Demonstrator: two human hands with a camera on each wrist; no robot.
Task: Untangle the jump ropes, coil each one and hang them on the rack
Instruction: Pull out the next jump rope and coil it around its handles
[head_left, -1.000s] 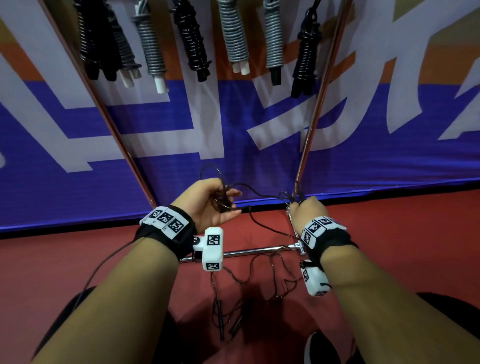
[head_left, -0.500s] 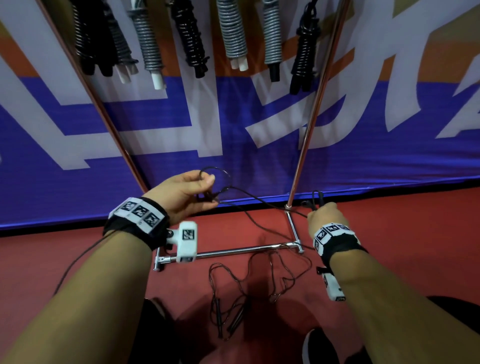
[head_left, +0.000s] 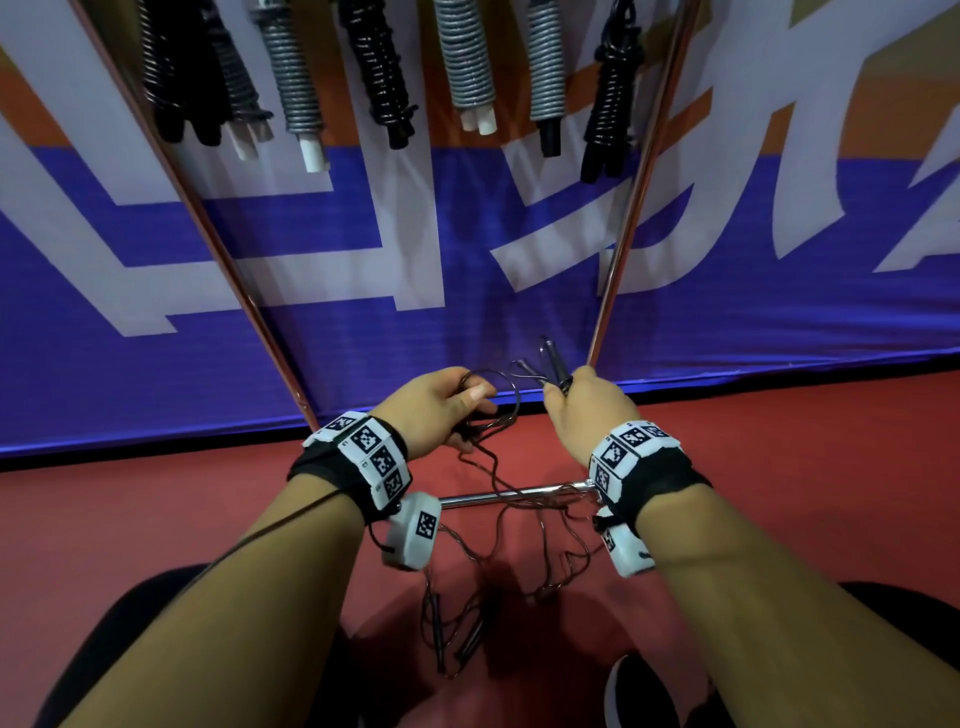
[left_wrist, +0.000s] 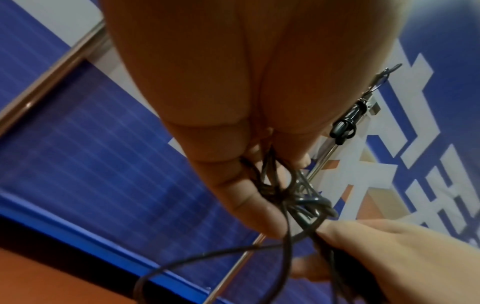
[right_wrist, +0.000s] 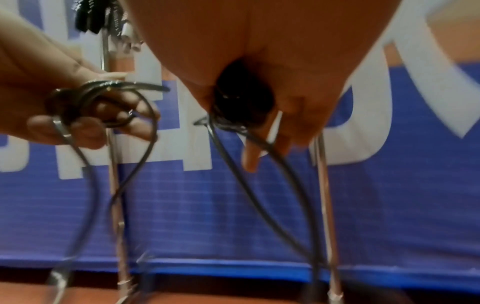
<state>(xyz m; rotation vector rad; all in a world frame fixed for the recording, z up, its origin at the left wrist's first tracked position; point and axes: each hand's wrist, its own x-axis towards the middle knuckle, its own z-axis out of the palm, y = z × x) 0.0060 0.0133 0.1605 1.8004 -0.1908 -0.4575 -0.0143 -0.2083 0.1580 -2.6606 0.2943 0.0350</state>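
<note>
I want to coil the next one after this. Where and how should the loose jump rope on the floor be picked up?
Probably by its two dark handles, lying side by side on the red floor nearest the person. Come down from above and close the grip around both. They are the only stiff, bunched part; the thin cord sprawls in loops under the rack's base bar.

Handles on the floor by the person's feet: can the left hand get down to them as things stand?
Probably not yet. The left hand grips loops of black rope, and the right hand grips that rope's handles. The floor handles lie below both forearms, with nothing covering them; a hand must free up first.
</note>
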